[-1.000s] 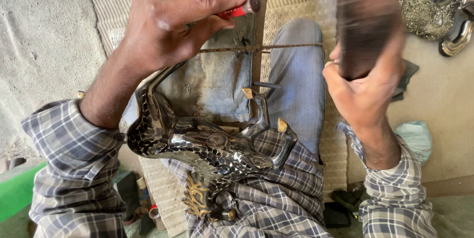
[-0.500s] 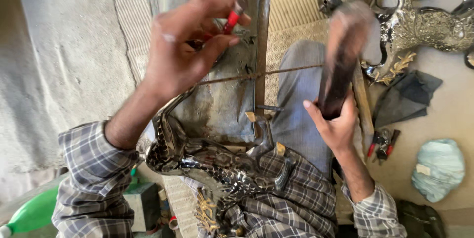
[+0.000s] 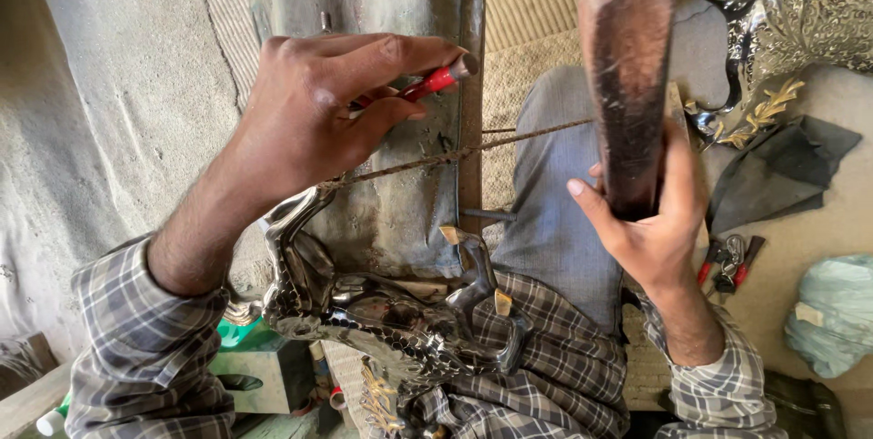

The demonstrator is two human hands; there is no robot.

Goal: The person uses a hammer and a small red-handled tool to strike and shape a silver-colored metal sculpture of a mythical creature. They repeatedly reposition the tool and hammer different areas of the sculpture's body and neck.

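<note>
My left hand (image 3: 318, 116) pinches a small red-handled tool (image 3: 427, 84) between thumb and fingers, held over a grey worn work block (image 3: 391, 211). My right hand (image 3: 646, 221) grips the lower end of a dark wooden mallet-like piece (image 3: 623, 66), which stands upright above my leg. A silver and dark metal animal figure with gold-tipped horns (image 3: 391, 321) lies in my lap below the left hand. A thin twisted cord (image 3: 473, 152) runs across between the two hands.
An ornate silver metal piece with gold leaves (image 3: 782, 39) lies at the upper right. Beside it are a dark cloth (image 3: 773, 175), red-handled pliers (image 3: 727, 262) and a pale blue crumpled bag (image 3: 832, 312). A green container (image 3: 245, 334) sits under my left arm.
My right hand has raised the wooden piece a little higher and more upright. The left hand keeps the red tool in much the same place. The view has shifted right.
</note>
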